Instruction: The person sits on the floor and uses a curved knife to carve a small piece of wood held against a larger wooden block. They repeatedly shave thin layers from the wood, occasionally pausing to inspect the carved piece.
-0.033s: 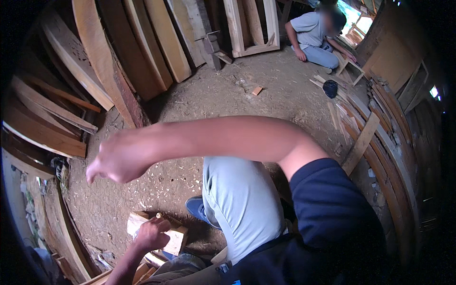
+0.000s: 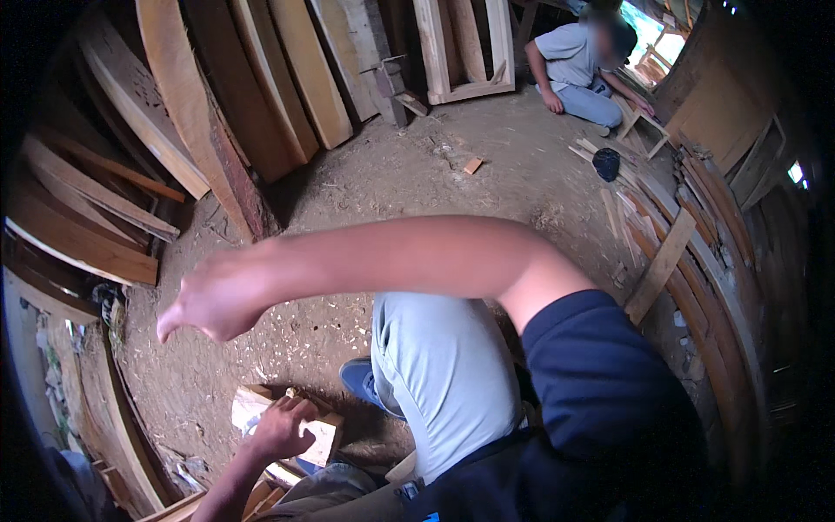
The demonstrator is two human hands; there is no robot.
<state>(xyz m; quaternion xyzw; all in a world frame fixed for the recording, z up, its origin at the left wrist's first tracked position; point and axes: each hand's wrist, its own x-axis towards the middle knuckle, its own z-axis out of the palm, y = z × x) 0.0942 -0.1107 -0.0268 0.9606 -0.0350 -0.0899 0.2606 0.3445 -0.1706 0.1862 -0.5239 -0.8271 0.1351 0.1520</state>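
Observation:
My right arm stretches leftward across the view from a navy sleeve. At its end my right hand (image 2: 224, 297) hangs in the air over the dirt floor, blurred, its fingers bent down and mostly hidden. Whether it holds anything cannot be made out. Lower down, my left hand (image 2: 285, 428) is closed over a pale squared wooden block (image 2: 323, 441) with a dark recess in its top. A small rounded pale tip shows at the top of this hand, but the thing gripped is mostly hidden. The block lies near my legs, left of a blue shoe (image 2: 360, 380).
Long boards (image 2: 274, 96) lean at the far left, beside a pale wooden frame (image 2: 474, 90). A small wood offcut (image 2: 472, 165) and shavings lie on the dirt floor (image 2: 391, 183). A person (image 2: 570, 74) crouches at the far right. Stacked planks (image 2: 696, 287) line the right side.
My right arm has shifted slightly down and to the left. My left hand stays at the block, its fingers slightly shifted.

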